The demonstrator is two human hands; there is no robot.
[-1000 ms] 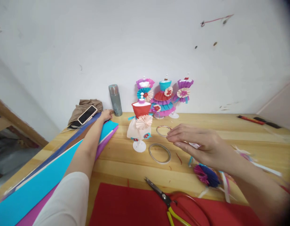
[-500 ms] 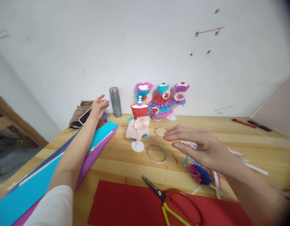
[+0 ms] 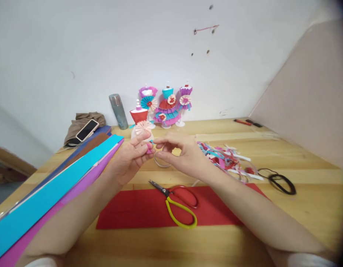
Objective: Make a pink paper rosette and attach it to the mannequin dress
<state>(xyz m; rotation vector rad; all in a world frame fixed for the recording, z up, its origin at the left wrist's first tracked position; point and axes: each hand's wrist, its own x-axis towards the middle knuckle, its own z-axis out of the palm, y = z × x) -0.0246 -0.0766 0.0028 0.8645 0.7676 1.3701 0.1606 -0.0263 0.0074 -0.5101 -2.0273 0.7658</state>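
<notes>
Between the fingers of my left hand [image 3: 129, 157] is a small pink paper piece [image 3: 149, 148], held above the table. My right hand [image 3: 182, 150] meets it from the right, fingers curled with the tips at the piece; whether they grip part of it is hidden. A tiny blue bit [image 3: 151, 141] shows by the fingertips. Directly behind the hands stands a mini dress form [image 3: 139, 117] with a red top and a pale pleated fan, its lower part covered. Scissors [image 3: 171, 200] with one yellow and one red handle lie on a red paper sheet [image 3: 127, 211] below.
Several other dressed forms [image 3: 168, 105] stand by the wall, beside a thermos [image 3: 119, 112]. A phone [image 3: 87, 130] rests on brown cloth at left, near long paper strips [image 3: 62, 178]. Paper scraps [image 3: 224, 157], a black cord coil [image 3: 282, 184] and pens [image 3: 243, 122] lie rightward.
My left hand has come from the back left to the middle with the pink piece. My right hand has moved left to meet it. The view has turned right.
</notes>
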